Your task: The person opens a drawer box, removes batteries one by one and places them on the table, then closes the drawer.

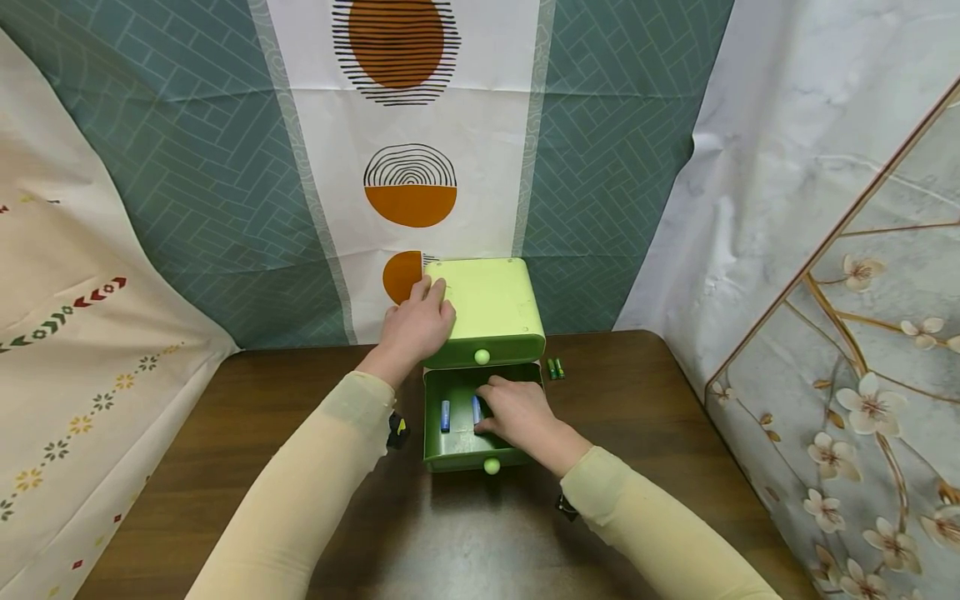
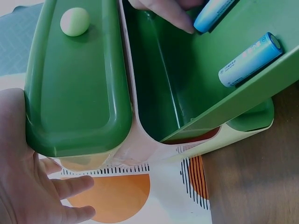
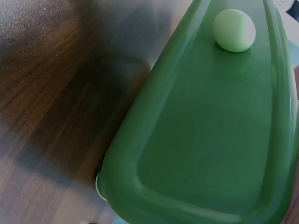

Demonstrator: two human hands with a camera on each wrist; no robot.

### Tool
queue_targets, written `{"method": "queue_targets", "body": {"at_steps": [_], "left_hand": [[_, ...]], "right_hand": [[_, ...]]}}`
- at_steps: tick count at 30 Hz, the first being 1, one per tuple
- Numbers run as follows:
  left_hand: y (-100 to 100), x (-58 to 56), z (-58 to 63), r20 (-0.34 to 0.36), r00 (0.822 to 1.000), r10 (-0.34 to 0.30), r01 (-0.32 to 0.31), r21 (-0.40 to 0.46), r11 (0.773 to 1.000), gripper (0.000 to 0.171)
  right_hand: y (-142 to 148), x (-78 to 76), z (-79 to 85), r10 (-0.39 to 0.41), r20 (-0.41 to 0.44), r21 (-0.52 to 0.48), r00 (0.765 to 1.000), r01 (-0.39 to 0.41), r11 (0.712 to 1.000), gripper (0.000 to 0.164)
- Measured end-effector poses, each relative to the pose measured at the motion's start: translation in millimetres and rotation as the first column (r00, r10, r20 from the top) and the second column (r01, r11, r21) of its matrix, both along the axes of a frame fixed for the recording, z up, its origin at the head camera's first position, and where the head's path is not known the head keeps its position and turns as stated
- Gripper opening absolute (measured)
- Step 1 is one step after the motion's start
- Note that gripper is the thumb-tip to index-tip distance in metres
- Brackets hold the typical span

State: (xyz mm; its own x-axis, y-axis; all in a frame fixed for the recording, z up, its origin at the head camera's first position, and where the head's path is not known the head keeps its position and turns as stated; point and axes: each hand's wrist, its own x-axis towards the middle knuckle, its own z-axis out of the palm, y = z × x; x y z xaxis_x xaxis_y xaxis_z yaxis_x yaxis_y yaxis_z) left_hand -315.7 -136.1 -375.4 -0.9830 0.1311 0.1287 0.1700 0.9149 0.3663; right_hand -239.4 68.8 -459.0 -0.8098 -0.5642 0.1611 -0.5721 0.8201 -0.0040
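Observation:
A small two-drawer box with a light yellow-green top (image 1: 487,296) stands against the back cloth, its lower green drawer (image 1: 459,461) pulled out. My left hand (image 1: 418,323) rests on the top's left side, fingers extended; the left wrist view shows them spread beside the upper drawer front (image 2: 77,93). Inside the lower drawer, my right hand (image 1: 521,417) pinches a blue battery (image 1: 476,410) between thumb and fingers at its ends. A second blue battery (image 1: 446,416) lies to its left on the drawer floor. The right wrist view shows mostly a green drawer front (image 3: 210,130), hiding the right fingers.
Two green batteries (image 1: 556,368) lie on the brown wooden table (image 1: 300,467) just right of the box. Patterned cloths hang behind and on both sides. Each drawer front carries a round light-green knob (image 1: 491,466).

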Motion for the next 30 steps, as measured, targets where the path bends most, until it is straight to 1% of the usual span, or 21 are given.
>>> {"method": "queue_targets", "body": {"at_steps": [11, 20, 30], "left_hand": [[-0.4, -1.9, -1.6, -0.006, 1.000, 0.002, -0.002, 0.004, 1.000, 0.066], [-0.1, -2.4, -1.0, -0.007, 1.000, 0.003, -0.003, -0.001, 1.000, 0.066], [-0.3, -0.6, 0.1, 0.002, 1.000, 0.004, -0.004, -0.005, 1.000, 0.066]], "right_hand": [[0.1, -0.5, -0.5, 0.003, 0.015, -0.015, 1.000, -0.002, 1.000, 0.049], [0.0, 0.4, 0.0, 0.002, 0.006, -0.012, 1.000, -0.002, 1.000, 0.046], [1.0, 1.1, 1.1, 0.007, -0.010, -0.044, 1.000, -0.008, 0.999, 0.048]]}}
